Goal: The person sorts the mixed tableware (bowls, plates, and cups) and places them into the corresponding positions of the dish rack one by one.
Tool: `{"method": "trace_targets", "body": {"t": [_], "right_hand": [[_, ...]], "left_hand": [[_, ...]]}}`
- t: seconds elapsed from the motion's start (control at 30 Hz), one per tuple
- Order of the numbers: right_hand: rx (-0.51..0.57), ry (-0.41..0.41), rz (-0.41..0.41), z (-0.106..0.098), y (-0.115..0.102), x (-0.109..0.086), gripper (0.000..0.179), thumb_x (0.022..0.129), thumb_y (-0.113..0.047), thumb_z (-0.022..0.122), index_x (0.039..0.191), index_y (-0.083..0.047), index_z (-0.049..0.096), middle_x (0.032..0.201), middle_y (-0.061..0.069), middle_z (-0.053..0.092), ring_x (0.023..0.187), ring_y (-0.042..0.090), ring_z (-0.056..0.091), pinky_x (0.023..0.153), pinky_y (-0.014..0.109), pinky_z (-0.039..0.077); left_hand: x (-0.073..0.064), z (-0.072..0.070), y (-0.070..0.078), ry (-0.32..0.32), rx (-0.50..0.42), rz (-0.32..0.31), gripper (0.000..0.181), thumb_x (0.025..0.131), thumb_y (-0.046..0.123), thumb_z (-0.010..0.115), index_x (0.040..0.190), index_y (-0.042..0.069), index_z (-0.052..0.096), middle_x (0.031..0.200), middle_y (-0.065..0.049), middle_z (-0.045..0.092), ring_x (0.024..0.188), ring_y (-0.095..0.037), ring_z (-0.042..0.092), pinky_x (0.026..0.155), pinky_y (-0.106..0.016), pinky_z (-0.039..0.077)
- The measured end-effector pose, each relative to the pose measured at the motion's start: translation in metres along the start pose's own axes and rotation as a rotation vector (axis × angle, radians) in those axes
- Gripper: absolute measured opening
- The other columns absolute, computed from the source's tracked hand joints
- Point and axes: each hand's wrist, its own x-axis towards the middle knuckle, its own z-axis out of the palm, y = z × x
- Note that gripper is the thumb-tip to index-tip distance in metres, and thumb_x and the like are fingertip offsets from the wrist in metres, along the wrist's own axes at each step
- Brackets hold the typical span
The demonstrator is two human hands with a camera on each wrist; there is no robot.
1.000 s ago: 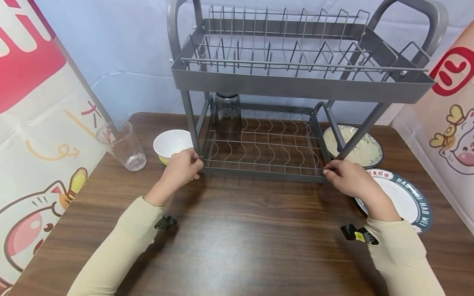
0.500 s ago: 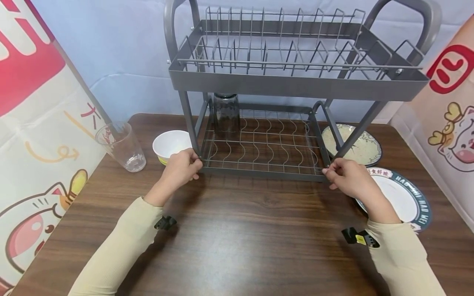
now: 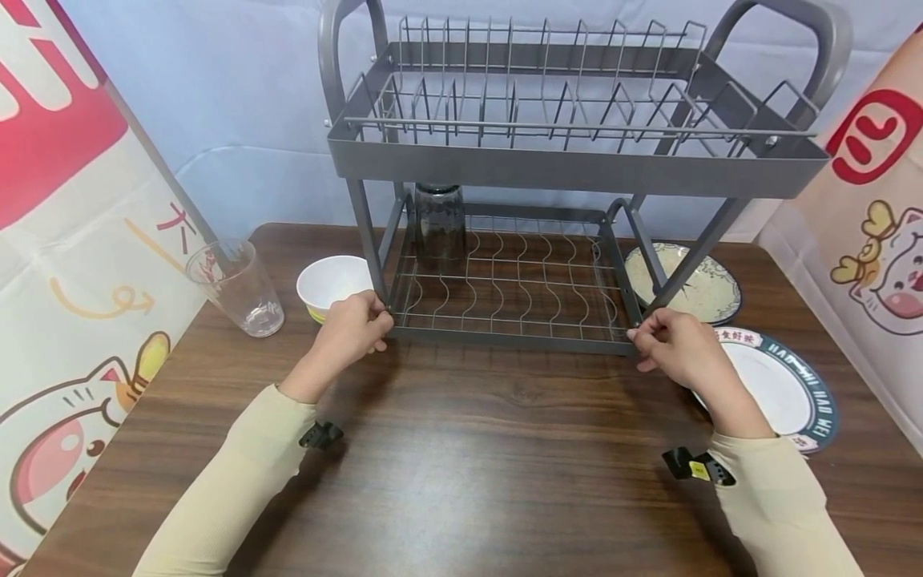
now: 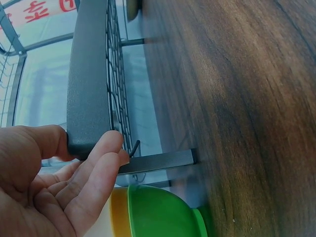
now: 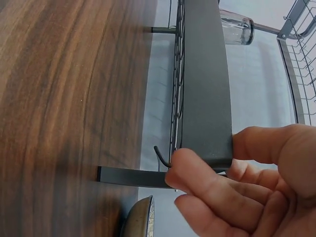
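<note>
Head camera faces forward-down; close wrist cameras share the rack (image 3: 577, 170).

Long cream sleeves (image 3: 238, 473), black wrist devices (image 3: 320, 435), yellow label (image 3: 699, 470) on right one

Rack (image 3: 570, 170) on tbl (image 3: 476, 465), btwn bowl (image 3: 332, 282) (L) & plates (image 3: 771, 389) (R).

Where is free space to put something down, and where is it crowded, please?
Widest is the bare tabletop in front of the dish rack, between the left sleeve and right sleeve. The lower tier is free right of the glass tumbler. Crowded: beside the right hand, with the patterned dish and teal-rimmed plate, and behind the left hand, with the white bowl.
</note>
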Motion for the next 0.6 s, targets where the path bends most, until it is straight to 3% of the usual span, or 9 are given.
{"method": "trace_targets", "body": {"t": [0.17, 0.4, 0.6], "right_hand": [[0.055, 0.013, 0.034, 0.0008, 0.0007, -0.0014, 0.017, 0.093, -0.015, 0.055, 0.091, 0.002, 0.055, 0.081, 0.019, 0.068, 0.058, 0.019, 0.066, 0.057, 0.033, 0.044], [0.096, 0.051, 0.05, 0.003, 0.0035, -0.0034, 0.018, 0.093, -0.015, 0.053, 0.096, 0.003, 0.054, 0.085, 0.021, 0.067, 0.058, 0.019, 0.066, 0.076, 0.052, 0.044], [0.122, 0.077, 0.047, 0.0063, 0.0056, -0.0033, 0.016, 0.093, -0.011, 0.053, 0.098, 0.005, 0.052, 0.082, 0.021, 0.067, 0.059, 0.024, 0.067, 0.076, 0.054, 0.045]], "left_hand": [[-0.0003, -0.0004, 0.0005, -0.003, -0.034, 0.007, 0.013, 0.084, 0.01, 0.049, 0.089, 0.001, 0.056, 0.073, -0.012, 0.067, 0.055, -0.017, 0.065, 0.049, -0.029, 0.048], [-0.0002, -0.0004, 0.0013, -0.004, -0.06, 0.016, 0.013, 0.084, 0.009, 0.048, 0.089, 0.0, 0.057, 0.075, -0.014, 0.067, 0.054, -0.016, 0.064, 0.049, -0.028, 0.049], [-0.0005, -0.0001, -0.0006, -0.006, -0.055, 0.01, 0.015, 0.085, 0.009, 0.049, 0.093, -0.001, 0.057, 0.074, -0.014, 0.066, 0.057, -0.02, 0.065, 0.049, -0.028, 0.049]]}}
